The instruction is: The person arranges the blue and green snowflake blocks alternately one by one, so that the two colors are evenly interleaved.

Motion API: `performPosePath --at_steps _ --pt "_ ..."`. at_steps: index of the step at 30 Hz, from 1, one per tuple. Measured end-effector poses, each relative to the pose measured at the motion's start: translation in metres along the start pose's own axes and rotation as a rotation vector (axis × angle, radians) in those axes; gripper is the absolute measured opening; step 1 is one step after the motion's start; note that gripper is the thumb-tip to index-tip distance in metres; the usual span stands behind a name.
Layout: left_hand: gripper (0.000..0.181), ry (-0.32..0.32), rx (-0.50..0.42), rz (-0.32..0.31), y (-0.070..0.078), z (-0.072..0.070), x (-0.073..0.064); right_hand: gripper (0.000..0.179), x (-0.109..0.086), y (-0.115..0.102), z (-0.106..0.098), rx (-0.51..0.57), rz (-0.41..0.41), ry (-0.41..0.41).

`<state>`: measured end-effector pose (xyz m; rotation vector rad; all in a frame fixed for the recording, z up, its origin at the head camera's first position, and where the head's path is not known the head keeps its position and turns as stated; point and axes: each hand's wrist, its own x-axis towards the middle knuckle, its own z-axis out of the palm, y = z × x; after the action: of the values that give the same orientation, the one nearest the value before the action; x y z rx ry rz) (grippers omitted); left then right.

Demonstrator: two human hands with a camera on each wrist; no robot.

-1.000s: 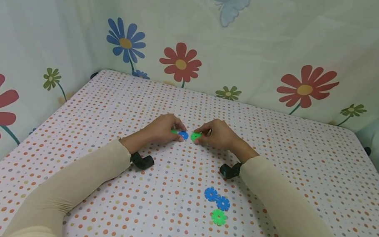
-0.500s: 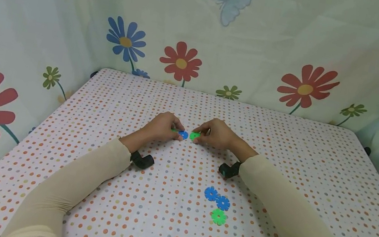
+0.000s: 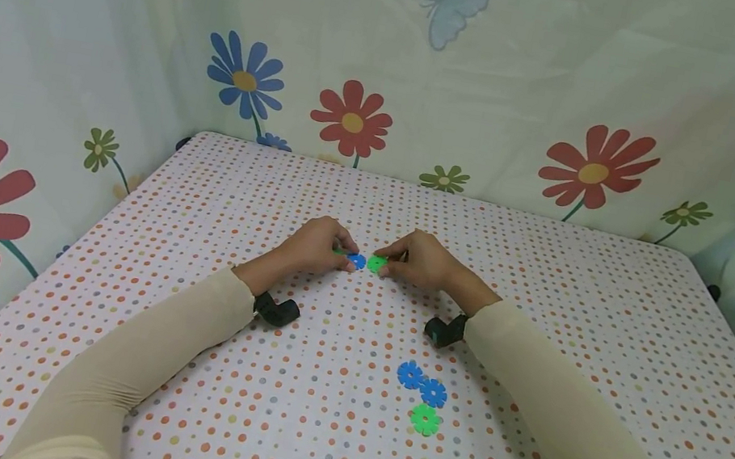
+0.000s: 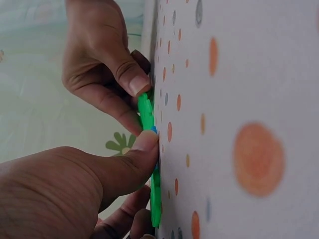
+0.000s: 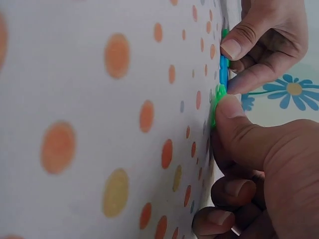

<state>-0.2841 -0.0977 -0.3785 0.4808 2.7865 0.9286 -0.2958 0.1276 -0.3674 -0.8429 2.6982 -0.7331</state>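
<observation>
My left hand pinches a small blue flower-shaped disc between thumb and fingers. A green notched disc is beside that blue one, partly behind the left fingers; it looks joined to it. Opposite, my right hand pinches another green flower-shaped disc, its edge facing the blue disc. Only a narrow gap separates the two in the head view. From the right wrist, the green disc and blue disc appear nearly edge to edge; whether they touch I cannot tell.
Nearer to me lie two blue discs side by side, with a green disc just below them. A dotted cloth covers the table. Behind it hangs a flower-printed curtain.
The right hand has shifted slightly left with its green disc, and the gap to the blue disc is a little smaller. Both hands keep their pinch; the loose discs have stayed put.
</observation>
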Motion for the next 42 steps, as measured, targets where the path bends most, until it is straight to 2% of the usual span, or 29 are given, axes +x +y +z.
performPosePath --at_steps 15,27,42 --pt "0.023 0.01 0.005 0.001 0.0014 -0.0001 -0.0009 0.033 -0.0013 -0.0025 -0.0004 0.012 0.004 -0.006" --pt "0.024 0.012 0.017 0.004 0.003 -0.0004 -0.0011 0.034 -0.0004 -0.005 -0.002 0.007 0.067 -0.016" --pt "0.022 0.006 -0.008 -0.021 0.0022 0.0001 -0.0022 0.035 -0.0006 -0.0028 0.0002 0.034 0.047 -0.011"
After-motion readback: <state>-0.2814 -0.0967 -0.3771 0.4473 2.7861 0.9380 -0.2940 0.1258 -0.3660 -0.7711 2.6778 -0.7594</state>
